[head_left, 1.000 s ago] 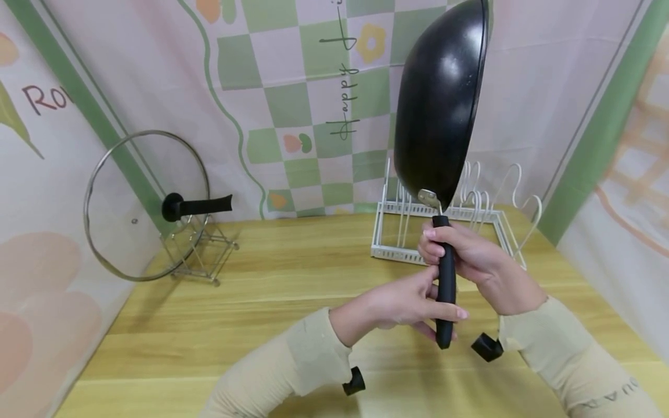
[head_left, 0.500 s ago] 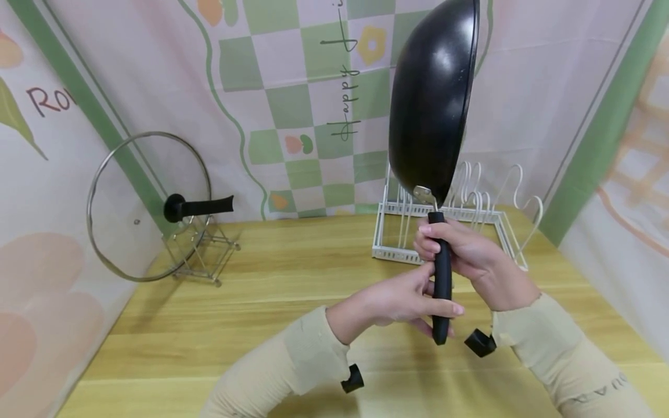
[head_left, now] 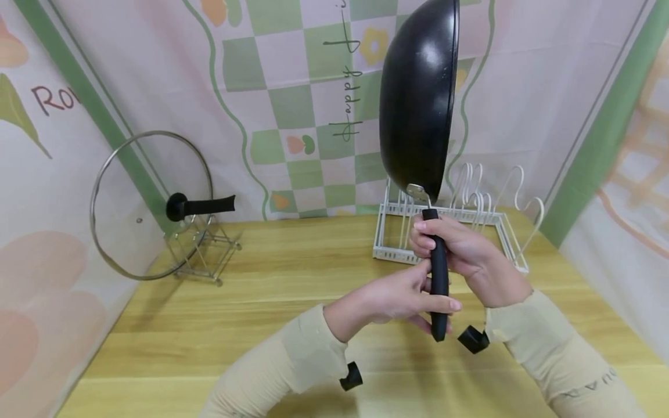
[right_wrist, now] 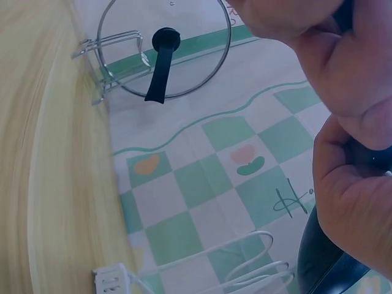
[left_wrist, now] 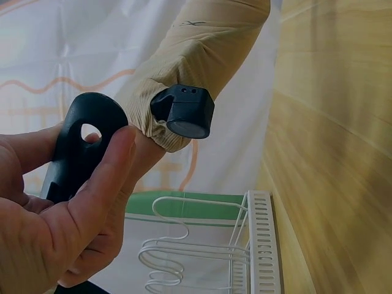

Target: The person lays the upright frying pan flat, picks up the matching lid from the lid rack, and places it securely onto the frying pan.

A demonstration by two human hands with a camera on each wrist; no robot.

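Observation:
A black wok (head_left: 415, 98) is held up on edge, its dark underside turned left and its handle (head_left: 439, 278) pointing down. My right hand (head_left: 465, 249) grips the upper part of that handle, just below the metal bracket. Lower down, my left hand (head_left: 399, 296) holds the same handle between thumb and fingers. In the left wrist view the handle's end (left_wrist: 92, 119), with its hanging hole, shows between the left thumb and fingers. Behind the wok stands a white wire rack (head_left: 399, 254), partly hidden by the wok and my right hand.
At the left, a glass lid (head_left: 151, 133) with a black handle (head_left: 209, 205) stands upright in a small metal wire rack (head_left: 201, 273). All of it is on a wooden table (head_left: 251, 325). Patterned cloth walls (head_left: 287, 75) enclose the back and sides.
The wok has shifted left in the head view, with both hands still on its handle. It looks slightly more upright than before. The lid and both racks stay in place.

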